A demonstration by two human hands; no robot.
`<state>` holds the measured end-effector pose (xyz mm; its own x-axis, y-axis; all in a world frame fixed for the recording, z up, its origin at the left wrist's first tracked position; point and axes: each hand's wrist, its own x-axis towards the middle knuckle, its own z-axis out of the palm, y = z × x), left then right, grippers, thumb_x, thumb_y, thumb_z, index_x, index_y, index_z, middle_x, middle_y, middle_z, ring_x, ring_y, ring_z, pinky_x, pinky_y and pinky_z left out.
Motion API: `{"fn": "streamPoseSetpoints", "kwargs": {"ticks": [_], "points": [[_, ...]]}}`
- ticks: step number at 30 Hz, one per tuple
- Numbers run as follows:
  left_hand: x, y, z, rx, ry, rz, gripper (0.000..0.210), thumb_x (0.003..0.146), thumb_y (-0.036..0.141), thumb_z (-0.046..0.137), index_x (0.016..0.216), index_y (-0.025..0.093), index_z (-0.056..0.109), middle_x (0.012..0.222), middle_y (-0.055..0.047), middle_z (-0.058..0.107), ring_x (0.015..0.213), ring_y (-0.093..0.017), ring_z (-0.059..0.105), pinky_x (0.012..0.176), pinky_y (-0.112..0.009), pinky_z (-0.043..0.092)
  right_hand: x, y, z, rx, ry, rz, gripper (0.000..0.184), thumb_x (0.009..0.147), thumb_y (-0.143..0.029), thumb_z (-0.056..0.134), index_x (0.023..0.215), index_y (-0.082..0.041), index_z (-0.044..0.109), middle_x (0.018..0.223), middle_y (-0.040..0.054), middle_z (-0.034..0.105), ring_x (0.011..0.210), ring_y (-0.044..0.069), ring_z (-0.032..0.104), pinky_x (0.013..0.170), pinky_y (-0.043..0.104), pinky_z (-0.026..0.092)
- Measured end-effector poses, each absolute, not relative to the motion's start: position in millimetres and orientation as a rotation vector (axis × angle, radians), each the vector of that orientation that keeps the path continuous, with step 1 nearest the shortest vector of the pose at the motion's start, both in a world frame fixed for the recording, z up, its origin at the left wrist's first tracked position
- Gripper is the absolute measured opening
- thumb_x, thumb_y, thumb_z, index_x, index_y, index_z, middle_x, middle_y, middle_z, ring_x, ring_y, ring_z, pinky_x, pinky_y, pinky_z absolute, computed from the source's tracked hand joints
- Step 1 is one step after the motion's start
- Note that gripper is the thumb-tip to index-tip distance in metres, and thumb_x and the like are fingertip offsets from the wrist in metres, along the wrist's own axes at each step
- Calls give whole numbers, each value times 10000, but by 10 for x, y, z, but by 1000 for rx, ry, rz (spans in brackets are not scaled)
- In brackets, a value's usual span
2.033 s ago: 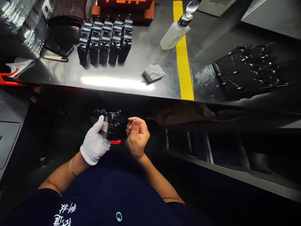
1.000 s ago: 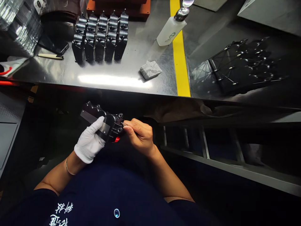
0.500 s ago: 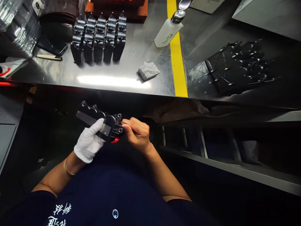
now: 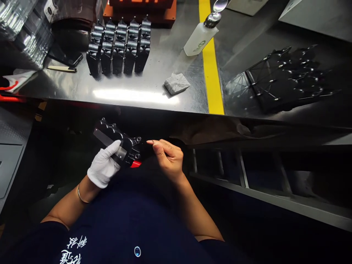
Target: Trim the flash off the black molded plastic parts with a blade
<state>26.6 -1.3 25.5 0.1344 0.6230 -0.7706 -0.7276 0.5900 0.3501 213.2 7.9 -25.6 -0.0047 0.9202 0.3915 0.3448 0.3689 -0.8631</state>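
Observation:
My left hand, in a white glove, grips a black moulded part below the table's front edge. The part has rounded lobes, small ring-shaped lugs and a flat grey strip along one side. A red piece shows at its lower right end. My bare right hand is just right of the lugs, apart from the part. Its thumb and index finger are pinched together; a thin dark tip seems to show at the fingertips, too small to name.
On the metal table stand several black parts in a row. A white bottle, a wrapped grey block and a pen are there too. A dark frame with rods lies right of the yellow stripe.
My right hand has drawn back to the right, away from the lugs it was touching. The left hand still holds the black part, its tilt slightly changed.

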Motion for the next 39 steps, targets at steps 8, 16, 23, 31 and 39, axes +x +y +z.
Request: {"fn": "streamPoseSetpoints", "kwargs": {"ticks": [8,16,23,31,39], "points": [[269,-31,102,618,1189,1391,440,656,296,818,1073,294,680,1079,3,723,1153,-216,614,1016,-331,489,1998,-8,-11,-978,-1701,895,199,910,-182,546,820,-176,724,646,8,654,534,92,535,478,216,417],[250,-45,43,833,1197,1398,541,673,391,800,1177,284,637,1138,-22,706,1184,-236,595,1063,-372,446,2013,13,-7,-975,-1732,979,229,918,-194,526,776,-170,705,628,7,629,539,90,525,486,215,409],[225,-62,26,841,1228,1379,629,615,391,833,1192,254,624,1169,-42,694,1172,-247,600,1036,-366,465,2036,85,-73,-1025,-1728,998,267,929,-239,517,762,-166,711,568,-7,585,512,91,517,475,215,407],[275,-50,196,353,1128,1244,240,699,209,772,932,209,713,905,-2,745,955,-187,696,857,-256,561,1968,102,-261,-1207,-1642,385,173,900,-327,576,959,-195,671,751,54,693,580,145,586,563,285,488],[242,-22,179,282,1169,1179,296,701,198,771,987,172,699,945,-15,741,866,-202,711,651,-270,614,2125,121,-75,-1170,-1843,478,141,936,-238,503,916,-211,640,745,37,672,637,146,613,594,272,492]]}}
